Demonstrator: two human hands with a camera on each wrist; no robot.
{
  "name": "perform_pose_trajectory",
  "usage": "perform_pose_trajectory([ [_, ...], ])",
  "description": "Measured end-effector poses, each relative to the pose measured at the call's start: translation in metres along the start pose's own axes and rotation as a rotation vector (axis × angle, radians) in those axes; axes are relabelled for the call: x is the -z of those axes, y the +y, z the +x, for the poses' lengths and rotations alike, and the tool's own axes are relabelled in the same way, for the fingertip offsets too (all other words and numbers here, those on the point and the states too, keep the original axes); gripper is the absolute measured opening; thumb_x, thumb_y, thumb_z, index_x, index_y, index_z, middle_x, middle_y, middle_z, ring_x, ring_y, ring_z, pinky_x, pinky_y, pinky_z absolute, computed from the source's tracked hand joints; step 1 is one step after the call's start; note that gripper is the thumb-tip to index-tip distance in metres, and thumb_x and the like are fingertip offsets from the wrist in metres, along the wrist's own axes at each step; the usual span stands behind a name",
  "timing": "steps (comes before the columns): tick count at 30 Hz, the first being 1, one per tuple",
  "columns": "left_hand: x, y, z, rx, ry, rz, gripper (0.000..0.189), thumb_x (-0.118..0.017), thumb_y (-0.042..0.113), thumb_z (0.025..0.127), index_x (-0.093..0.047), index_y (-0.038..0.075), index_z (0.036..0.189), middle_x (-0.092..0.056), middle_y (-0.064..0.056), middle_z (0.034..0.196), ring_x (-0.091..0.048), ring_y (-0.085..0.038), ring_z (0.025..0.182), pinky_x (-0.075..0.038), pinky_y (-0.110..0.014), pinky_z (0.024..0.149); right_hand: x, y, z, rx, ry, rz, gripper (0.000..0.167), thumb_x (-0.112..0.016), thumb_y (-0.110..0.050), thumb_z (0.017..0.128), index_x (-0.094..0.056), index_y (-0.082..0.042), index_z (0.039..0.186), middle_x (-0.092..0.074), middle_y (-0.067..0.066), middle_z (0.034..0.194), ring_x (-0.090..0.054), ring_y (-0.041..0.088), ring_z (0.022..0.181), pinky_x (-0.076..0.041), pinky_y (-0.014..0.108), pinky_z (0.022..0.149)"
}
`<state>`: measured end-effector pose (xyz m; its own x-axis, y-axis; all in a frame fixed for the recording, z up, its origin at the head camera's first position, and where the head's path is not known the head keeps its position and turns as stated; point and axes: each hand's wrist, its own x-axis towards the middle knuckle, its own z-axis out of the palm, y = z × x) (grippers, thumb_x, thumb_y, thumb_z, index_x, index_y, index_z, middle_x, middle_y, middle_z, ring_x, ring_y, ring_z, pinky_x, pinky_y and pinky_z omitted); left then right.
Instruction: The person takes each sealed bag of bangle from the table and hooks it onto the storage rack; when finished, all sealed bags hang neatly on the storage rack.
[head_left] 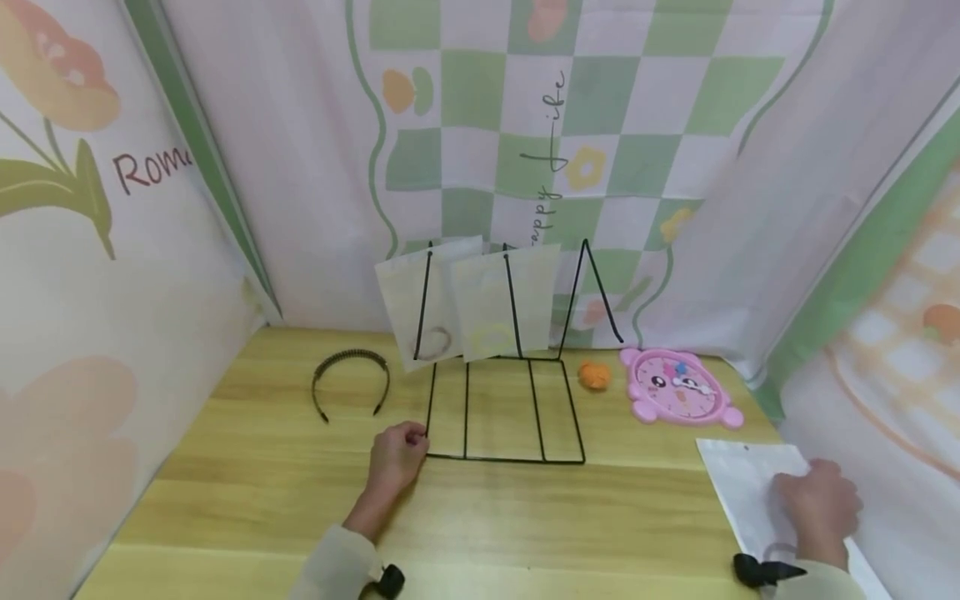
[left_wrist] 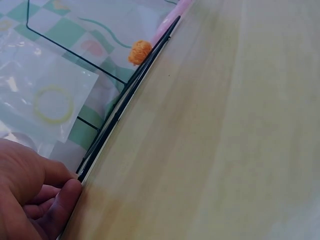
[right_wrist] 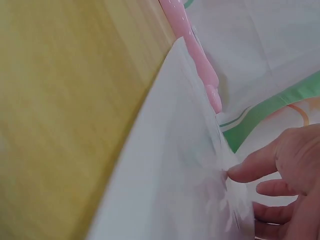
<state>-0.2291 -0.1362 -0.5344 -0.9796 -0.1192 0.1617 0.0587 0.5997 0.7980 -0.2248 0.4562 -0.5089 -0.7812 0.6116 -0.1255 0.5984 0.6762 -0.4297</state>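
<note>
My left hand (head_left: 399,458) pinches the near left corner of a black wire display rack (head_left: 504,458), thumb and fingertips on the wire. Two translucent plastic bags hang on the rack's uprights: the left bag (head_left: 405,292) holds a brownish ring, the right bag (head_left: 536,287) a yellow ring (left_wrist: 53,104). Over at the right, a white plastic bag (head_left: 750,479) lies on the table with a blurred purplish thing inside. My right hand (head_left: 821,504) is at this bag, its thumb touching the surface and its loosely bent fingers (right_wrist: 275,188) by the edge.
A dark headband (head_left: 351,356) lies left of the rack. To its right are a small orange bundle (head_left: 595,376) and a pink toy clock (head_left: 678,387) with an animal face. Printed curtains (head_left: 300,167) enclose the wooden table (head_left: 247,475) at the back and sides.
</note>
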Motion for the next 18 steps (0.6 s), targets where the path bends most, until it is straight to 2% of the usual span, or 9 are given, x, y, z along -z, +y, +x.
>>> perform_pose_trajectory([
  [4, 0.001, 0.001, 0.001, 0.000, -0.001, -0.001, 0.017, -0.068, 0.004, 0.082, -0.072, 0.000, 0.099, -0.070, -0.005, 0.081, -0.062, -0.013, 0.070, -0.053, -0.026, 0.061, 0.002, -0.003, 0.006, -0.031, 0.048, 0.071, 0.076, -0.054, -0.015, 0.080, -0.025, 0.009, 0.146, -0.033, 0.043, 0.134, -0.033, 0.062, 0.119, -0.035, 0.067, 0.090],
  [7, 0.001, 0.002, 0.001, 0.013, -0.004, -0.003, 0.018, -0.068, 0.004, 0.082, -0.072, 0.000, 0.099, -0.070, -0.005, 0.081, -0.062, -0.013, 0.069, -0.053, -0.026, 0.062, 0.008, -0.007, 0.007, -0.023, 0.092, 0.145, 0.078, -0.057, -0.015, 0.082, -0.023, 0.007, 0.148, -0.034, 0.040, 0.140, -0.035, 0.059, 0.122, -0.034, 0.066, 0.094],
  [12, 0.001, 0.002, -0.001, 0.042, -0.020, -0.014, 0.019, -0.068, 0.005, 0.083, -0.072, 0.001, 0.100, -0.069, -0.004, 0.082, -0.061, -0.012, 0.069, -0.053, -0.026, 0.062, 0.028, -0.026, -0.005, 0.132, 0.136, 0.211, 0.071, -0.064, -0.020, 0.086, -0.035, 0.009, 0.144, -0.044, 0.037, 0.136, -0.043, 0.054, 0.119, -0.033, 0.061, 0.099],
  [14, 0.001, 0.002, -0.001, 0.037, -0.021, -0.013, 0.019, -0.068, 0.006, 0.083, -0.072, 0.001, 0.101, -0.069, -0.004, 0.082, -0.061, -0.012, 0.069, -0.052, -0.026, 0.061, 0.036, -0.037, -0.015, 0.204, 0.158, 0.216, 0.057, -0.063, -0.024, 0.088, -0.050, 0.007, 0.134, -0.054, 0.036, 0.124, -0.054, 0.047, 0.103, -0.042, 0.051, 0.090],
  [16, 0.001, 0.002, 0.000, 0.038, -0.020, -0.014, 0.018, -0.068, 0.006, 0.084, -0.072, 0.001, 0.101, -0.069, -0.004, 0.081, -0.061, -0.012, 0.069, -0.052, -0.026, 0.061, 0.042, -0.048, -0.026, 0.282, 0.190, 0.245, 0.039, -0.062, -0.028, 0.091, -0.062, 0.007, 0.110, -0.063, 0.031, 0.093, -0.055, 0.033, 0.079, -0.045, 0.037, 0.073],
  [18, 0.001, 0.002, 0.000, 0.037, -0.021, -0.018, 0.018, -0.068, 0.007, 0.084, -0.072, 0.002, 0.100, -0.069, -0.003, 0.081, -0.061, -0.012, 0.069, -0.052, -0.026, 0.061, 0.046, -0.058, -0.037, 0.382, 0.229, 0.278, 0.038, -0.061, -0.030, 0.093, -0.054, 0.006, 0.085, -0.053, 0.017, 0.065, -0.044, 0.019, 0.061, -0.036, 0.029, 0.057],
])
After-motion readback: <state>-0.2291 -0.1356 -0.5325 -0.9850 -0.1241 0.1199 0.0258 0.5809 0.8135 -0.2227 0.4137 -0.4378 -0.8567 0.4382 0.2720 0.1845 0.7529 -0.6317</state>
